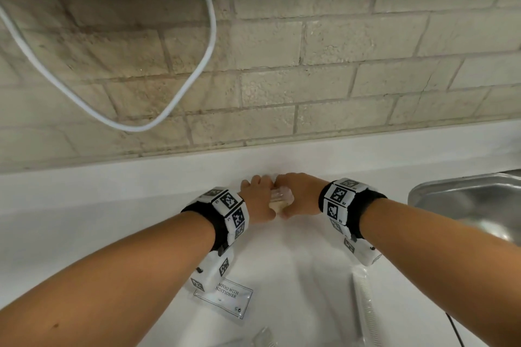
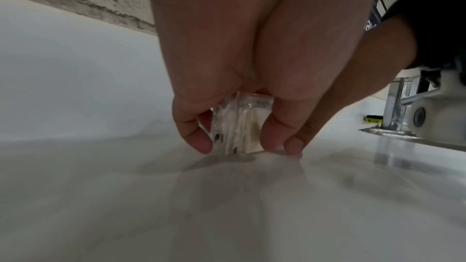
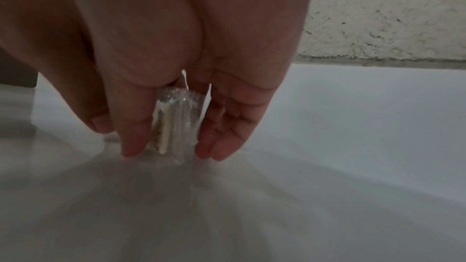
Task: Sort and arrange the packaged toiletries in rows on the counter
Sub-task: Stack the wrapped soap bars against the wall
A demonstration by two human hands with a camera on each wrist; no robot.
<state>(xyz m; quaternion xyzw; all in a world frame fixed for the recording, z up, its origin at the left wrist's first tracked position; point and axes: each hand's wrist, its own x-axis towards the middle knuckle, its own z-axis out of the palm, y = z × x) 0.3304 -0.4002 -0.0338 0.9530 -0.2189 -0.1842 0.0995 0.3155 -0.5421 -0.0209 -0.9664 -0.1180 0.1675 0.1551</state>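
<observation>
Both hands meet on one small bundle of clear plastic packets [image 2: 238, 125], stood on edge on the white counter [image 1: 112, 205] close to the back ledge under the brick wall [image 1: 310, 65]. The left hand [image 1: 258, 198] pinches the bundle between thumb and curled fingers [image 2: 194, 130], fingertips down at the counter surface; the right hand [image 1: 300, 194] clasps it from the other side, thumb on one face and fingers [image 3: 221, 136] on the other. The two hands touch or nearly touch around it, so little of the bundle shows from the head view.

The bundle looks like a few thin, crinkly transparent sachets pressed flat together, with a cream-coloured flat item [image 3: 161, 128] inside the nearest one and small dark marks near the bottom seam. Its lower edge sits on or just at the counter; I cannot tell which.

As for progress, I judge the sorting is at an early to middle stage: no finished row is visible. A flat sachet printed as shampoo with conditioner [image 1: 225, 297] lies loose nearer the body, partly under the left wrist, and a long clear-wrapped item [image 1: 365, 307] lies to the right, beside the steel sink [image 1: 465, 200]. Both seem yet to be placed, along with another clear packet [image 1: 263, 338] at the bottom edge
</observation>
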